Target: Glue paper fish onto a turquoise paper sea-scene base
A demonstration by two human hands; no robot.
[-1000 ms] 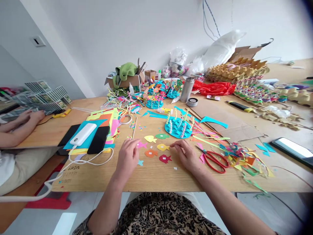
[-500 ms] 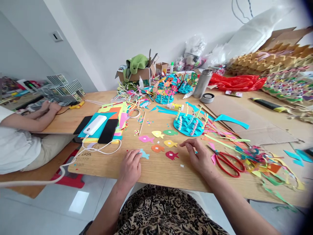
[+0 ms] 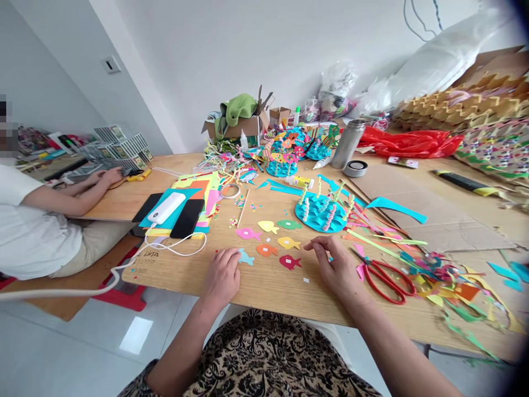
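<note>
My left hand (image 3: 222,275) rests on the table, fingers lying loosely together, with its fingertips at the tail of a light blue paper fish (image 3: 247,257). My right hand (image 3: 334,266) lies on its side to the right, fingers loosely bent and apart, and nothing shows in them. Between the hands are a dark red fish (image 3: 290,262), an orange fish (image 3: 266,250) and a yellow-orange fish (image 3: 288,242). Farther back lie pink (image 3: 248,234), pale yellow (image 3: 268,226) and green (image 3: 289,224) ones. Several fish carry small white squares.
Red-handled scissors (image 3: 388,281) and paper scraps (image 3: 463,292) lie right of my right hand. A blue round base (image 3: 320,214) with twisted paper posts stands behind. At left are coloured sheets, a white power bank (image 3: 167,208) and a phone (image 3: 187,218). Another person's arm (image 3: 78,196) is far left.
The view has turned slightly left, so the scene sits a little farther right. Both my hands and the paper fish keep nearly the same places on the table.
</note>
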